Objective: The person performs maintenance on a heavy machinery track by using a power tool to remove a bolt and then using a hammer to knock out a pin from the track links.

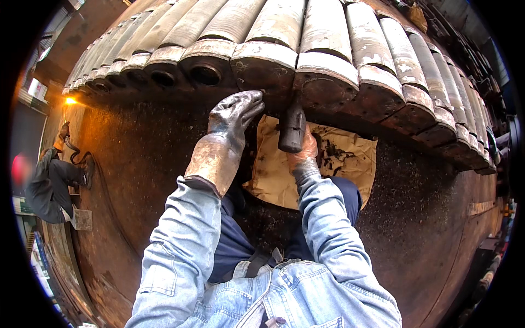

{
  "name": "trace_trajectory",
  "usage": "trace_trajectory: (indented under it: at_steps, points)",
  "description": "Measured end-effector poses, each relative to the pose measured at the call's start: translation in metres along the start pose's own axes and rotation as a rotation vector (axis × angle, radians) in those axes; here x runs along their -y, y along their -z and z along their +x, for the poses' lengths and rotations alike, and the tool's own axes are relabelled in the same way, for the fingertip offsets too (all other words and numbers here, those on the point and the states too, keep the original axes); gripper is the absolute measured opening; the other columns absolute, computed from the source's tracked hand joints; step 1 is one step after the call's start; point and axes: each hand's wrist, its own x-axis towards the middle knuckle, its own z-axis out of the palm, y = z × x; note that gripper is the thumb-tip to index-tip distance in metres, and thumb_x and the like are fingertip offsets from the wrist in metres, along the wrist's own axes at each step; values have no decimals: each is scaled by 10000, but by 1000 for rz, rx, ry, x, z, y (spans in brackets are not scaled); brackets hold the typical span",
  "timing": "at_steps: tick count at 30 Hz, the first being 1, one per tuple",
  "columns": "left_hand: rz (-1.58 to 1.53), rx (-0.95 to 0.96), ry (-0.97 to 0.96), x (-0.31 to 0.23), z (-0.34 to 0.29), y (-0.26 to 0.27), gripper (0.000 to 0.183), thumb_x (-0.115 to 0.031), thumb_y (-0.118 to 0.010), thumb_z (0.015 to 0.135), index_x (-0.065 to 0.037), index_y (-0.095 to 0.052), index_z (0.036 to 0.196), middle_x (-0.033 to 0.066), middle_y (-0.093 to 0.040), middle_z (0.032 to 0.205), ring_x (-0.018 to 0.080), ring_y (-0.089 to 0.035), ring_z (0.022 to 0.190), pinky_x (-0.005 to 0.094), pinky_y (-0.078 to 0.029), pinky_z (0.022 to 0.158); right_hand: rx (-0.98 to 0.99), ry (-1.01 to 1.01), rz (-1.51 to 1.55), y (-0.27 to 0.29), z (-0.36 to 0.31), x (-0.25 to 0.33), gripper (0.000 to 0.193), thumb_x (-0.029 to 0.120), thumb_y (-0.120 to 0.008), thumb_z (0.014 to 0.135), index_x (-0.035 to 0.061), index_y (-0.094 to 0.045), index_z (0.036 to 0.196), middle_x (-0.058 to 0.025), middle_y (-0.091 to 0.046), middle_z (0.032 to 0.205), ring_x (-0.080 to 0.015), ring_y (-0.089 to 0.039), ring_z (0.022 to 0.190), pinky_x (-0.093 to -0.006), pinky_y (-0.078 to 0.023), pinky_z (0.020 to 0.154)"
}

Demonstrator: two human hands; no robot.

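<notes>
1 gloved left hand (235, 117) is curling near metal cylinders (276, 24), whether holding anything I cannot tell; the right hand (309, 147) is gripping a dark hammer (293, 131).

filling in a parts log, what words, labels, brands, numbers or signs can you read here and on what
None can be read.
Metal cylinders: scuffs and stains, no readable marking.
Brown paper: dark smears, no readable writing.
Hammer in the right hand: no readable marking.
Left glove: none readable.
White box, far left: any print is too small and blurred.
</notes>
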Motion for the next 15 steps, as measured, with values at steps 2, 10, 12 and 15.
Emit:
trace_trajectory:
  at_steps: [2,10,12,15]
  points:
    - [9,-8,-1,2,2,3,331,-181,-660,994,23,-619,1251,192,-678,1251,325,-662,1151,446,-537,1032,-4,241,-558,-1,-12,8,258,260,-695,965,102,-643,1163,-44,-719,940,-181,-677,825,-333,-545,744]
    - [48,-6,0,13,21,2,340,-189,-672,988,20,-621,1251,188,-679,1248,319,-664,1148,442,-538,1030,-29,247,-954,-10,-31,37,411,253,-767,866,119,-621,1227,-112,-739,992,-252,-708,887,-370,-545,797]
    - [65,-11,11,21,30,0,342,-190,-675,987,19,-622,1252,188,-680,1247,318,-664,1147,442,-538,1029,-31,228,-942,-5,-31,35,426,259,-767,864,111,-619,1235,-119,-741,1002,-264,-709,900,-375,-545,805]
    - [113,-65,43,27,33,-4,344,-175,-696,976,35,-631,1241,187,-683,1240,320,-673,1128,419,-562,989,-20,273,-1034,-10,-44,51,459,272,-767,862,94,-613,1256,-131,-738,992,-263,-707,901,-378,-545,818]
